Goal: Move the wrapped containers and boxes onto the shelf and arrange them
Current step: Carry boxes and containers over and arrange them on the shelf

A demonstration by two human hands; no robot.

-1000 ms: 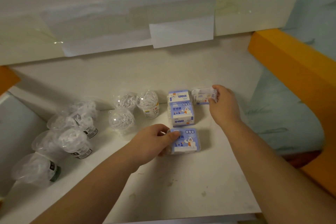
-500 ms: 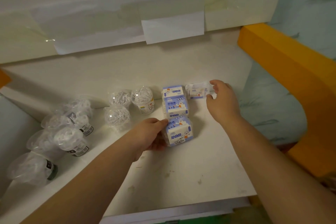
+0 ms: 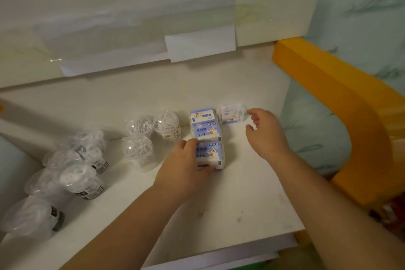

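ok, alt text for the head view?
A person's left hand grips the nearest blue-and-white box in a row of three on a white shelf; the right hand hovers open beside a small clear box. Plastic-wrapped tubs sit left.

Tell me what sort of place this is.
Probably a home storage corner, not a shop: a plain white shelf with paper sheets taped behind, wrapped containers and blue boxes in small numbers, an orange frame alongside.
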